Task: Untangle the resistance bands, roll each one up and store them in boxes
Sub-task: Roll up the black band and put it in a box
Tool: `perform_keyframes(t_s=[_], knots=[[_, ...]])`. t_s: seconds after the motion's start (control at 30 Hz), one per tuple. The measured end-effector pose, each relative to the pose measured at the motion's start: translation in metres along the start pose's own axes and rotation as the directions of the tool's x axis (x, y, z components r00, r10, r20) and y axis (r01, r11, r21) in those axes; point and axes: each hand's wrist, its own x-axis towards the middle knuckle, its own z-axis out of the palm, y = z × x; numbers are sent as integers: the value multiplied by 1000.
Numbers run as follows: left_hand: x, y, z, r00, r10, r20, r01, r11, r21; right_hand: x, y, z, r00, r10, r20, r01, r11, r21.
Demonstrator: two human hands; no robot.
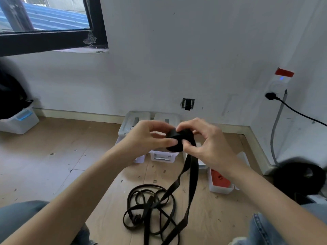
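Observation:
A black resistance band is partly wound into a tight roll (pixel 178 138) held in the air between both hands. My left hand (pixel 145 137) pinches the roll's left side with thumb and fingers. My right hand (pixel 205 144) grips its right side, thumb on the front. The band's loose tail (pixel 192 177) hangs down to a tangled pile of black bands (pixel 150 209) on the wooden floor between my knees. Behind my hands stand white plastic boxes (pixel 162 156) with lids, partly hidden. An open white box (pixel 221 183) holding something red sits to the right.
A white wall runs close behind the boxes, with a power strip and black cable (pixel 297 112) at right. A clear bin with a blue latch (pixel 21 119) stands at left under a dark bag. A black round object (pixel 299 179) lies at the right corner.

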Motion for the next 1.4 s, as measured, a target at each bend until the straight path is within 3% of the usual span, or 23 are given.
perform_keyframes(t_s=[0.07, 0.13, 0.2, 0.3, 0.43, 0.5, 0.57, 0.67, 0.8, 0.87, 0.97, 1.03, 1.1, 1.2, 1.4], knots=[[-1, 2, 1, 999, 29, -20, -30, 999, -22, 0, -1, 0, 999, 41, 24, -43, 992, 119], [0, 5, -1, 993, 54, -107, -72, 982, -175, 3, -4, -4, 986, 159, 45, -163, 887, 432], [1, 8, -6, 980, 71, -184, -134, 926, -354, 5, -6, -5, 968, 248, 32, -219, 780, 587], [2, 10, -2, 975, 70, -213, -175, 830, -529, 5, -10, -2, 958, 288, -12, -204, 707, 677], [3, 6, 9, 973, 40, -227, -167, 800, -576, 4, -12, 2, 953, 298, -52, -184, 708, 682], [1, 7, 8, 986, 41, -164, -130, 804, -581, 6, -9, -2, 956, 283, -71, -163, 720, 675], [1, 10, 2, 996, 34, -79, -69, 862, -502, 8, -8, -9, 962, 256, -93, -137, 751, 645], [-2, 12, 0, 1000, -1, -5, 0, 982, -191, 10, -7, -17, 987, 153, -39, -117, 876, 468], [-3, 13, -1, 998, -44, 52, 46, 999, -30, 9, -1, -15, 992, 127, 8, -124, 947, 298], [-1, 15, -4, 1000, -12, 1, 11, 984, 179, 9, -2, -15, 993, 110, 37, -116, 969, 217], [0, 14, -4, 1000, 20, -17, -14, 961, 276, 9, -1, -15, 992, 81, 99, -92, 989, 114], [-2, 14, -2, 999, 22, -23, -18, 986, 168, 9, 0, -14, 991, 102, 92, -120, 968, 221], [-2, 18, -6, 995, 39, -92, -48, 994, -95, 8, 0, -13, 979, 194, 57, -197, 852, 486], [1, 23, -15, 971, 33, -238, -128, 910, -393, 5, -3, -4, 956, 285, 65, -254, 699, 668], [1, 15, -2, 994, -31, -107, -25, 875, -483, 5, -4, 2, 955, 295, -32, -178, 654, 736]])
